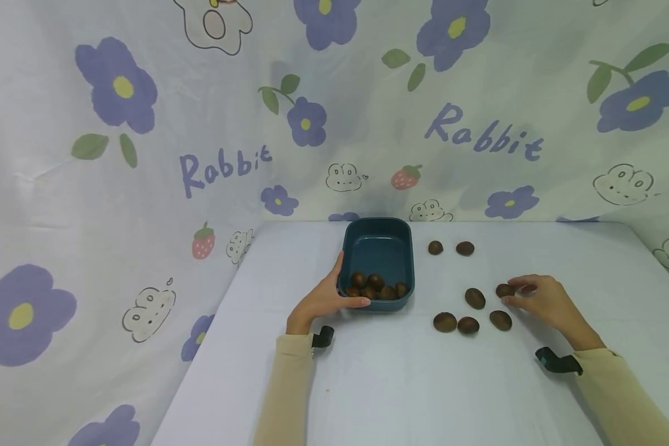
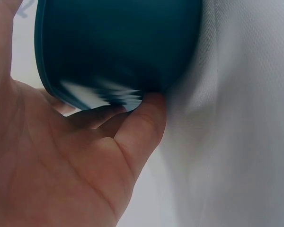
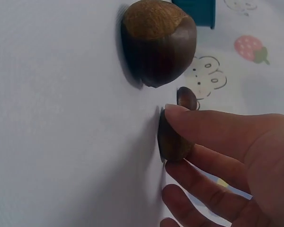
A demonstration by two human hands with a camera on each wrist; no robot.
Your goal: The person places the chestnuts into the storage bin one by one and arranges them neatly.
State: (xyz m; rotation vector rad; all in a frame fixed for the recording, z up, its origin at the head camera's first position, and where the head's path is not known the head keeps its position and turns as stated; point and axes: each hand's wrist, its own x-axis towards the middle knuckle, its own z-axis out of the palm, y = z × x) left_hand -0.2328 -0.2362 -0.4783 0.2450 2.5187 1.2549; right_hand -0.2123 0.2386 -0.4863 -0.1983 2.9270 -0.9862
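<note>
A dark teal rectangular box [image 1: 378,253] stands on the table with several brown chestnuts [image 1: 375,282] gathered at its near end. My left hand [image 1: 322,298] grips the box's near left corner, thumb along the front wall and fingers at the left side. In the left wrist view, the box wall [image 2: 118,38] fills the space above the palm. On the right, my right hand [image 1: 549,303] pinches one chestnut [image 3: 173,139] between thumb and fingers, at the table surface. A larger-looking chestnut [image 3: 161,42] lies close to the right wrist camera.
More loose chestnuts [image 1: 468,326] lie on the white table [image 1: 396,384] between box and right hand. Two others, a small chestnut [image 1: 435,248] and one beside it [image 1: 465,248], sit farther back. A flower-patterned cloth [image 1: 362,124] hangs behind and to the left.
</note>
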